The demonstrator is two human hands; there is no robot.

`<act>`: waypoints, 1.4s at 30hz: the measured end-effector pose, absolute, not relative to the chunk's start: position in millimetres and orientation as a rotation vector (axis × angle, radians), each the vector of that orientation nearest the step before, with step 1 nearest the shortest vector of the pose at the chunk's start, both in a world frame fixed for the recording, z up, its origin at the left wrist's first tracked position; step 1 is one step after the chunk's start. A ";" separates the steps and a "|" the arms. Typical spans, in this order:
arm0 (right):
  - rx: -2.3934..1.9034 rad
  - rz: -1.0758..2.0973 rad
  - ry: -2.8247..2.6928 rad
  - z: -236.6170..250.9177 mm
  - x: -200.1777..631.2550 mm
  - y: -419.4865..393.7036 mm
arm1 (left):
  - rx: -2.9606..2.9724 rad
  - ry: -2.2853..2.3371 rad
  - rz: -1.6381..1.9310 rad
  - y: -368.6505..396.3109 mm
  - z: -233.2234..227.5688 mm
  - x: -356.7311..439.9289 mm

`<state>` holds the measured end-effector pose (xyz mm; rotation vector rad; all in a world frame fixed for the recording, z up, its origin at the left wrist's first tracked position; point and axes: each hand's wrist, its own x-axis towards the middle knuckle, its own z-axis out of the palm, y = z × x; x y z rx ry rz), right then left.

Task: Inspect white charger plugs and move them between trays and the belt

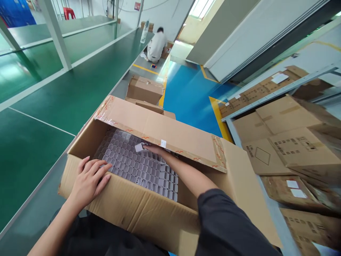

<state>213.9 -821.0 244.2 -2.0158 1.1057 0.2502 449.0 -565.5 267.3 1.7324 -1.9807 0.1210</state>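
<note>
A large open cardboard box (pixel 128 202) stands right in front of me, its far flap (pixel 160 124) leaning inward over the contents. Rows of small pale grey plastic cases (pixel 133 165) fill the inside, packed tightly side by side. My left hand (pixel 92 176) rests flat over the box's near edge with the fingers spread. Reaching under the flap, my right hand (pixel 153 148) has its fingers closed on one light plastic case (pixel 139 147), lifted a little above the rows. The flap partly hides that hand.
A green-topped workbench (pixel 106 67) runs along the left, with a plastic bottle (pixel 145 32) on it. More cartons (pixel 145 89) stand beyond my box. Stacked cartons fill a metal rack (pixel 231 131) at right. A person (pixel 157 46) crouches farther off beside the blue floor (pixel 186 96).
</note>
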 end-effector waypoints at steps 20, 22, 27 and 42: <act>-0.824 -0.757 0.292 352.2 234.0 -570.7 | 1.079 -1.611 -0.405 -478.3 354.2 404.8; -0.778 -0.762 0.288 340.8 246.9 -552.9 | 1.088 -1.554 -0.416 -461.6 354.5 408.6; -0.643 -0.676 0.183 334.3 275.9 -527.5 | 1.188 -1.487 -0.378 -424.5 359.0 422.7; -0.740 -0.527 0.309 318.0 291.4 -524.2 | 1.240 -1.472 -0.134 -415.0 372.4 420.1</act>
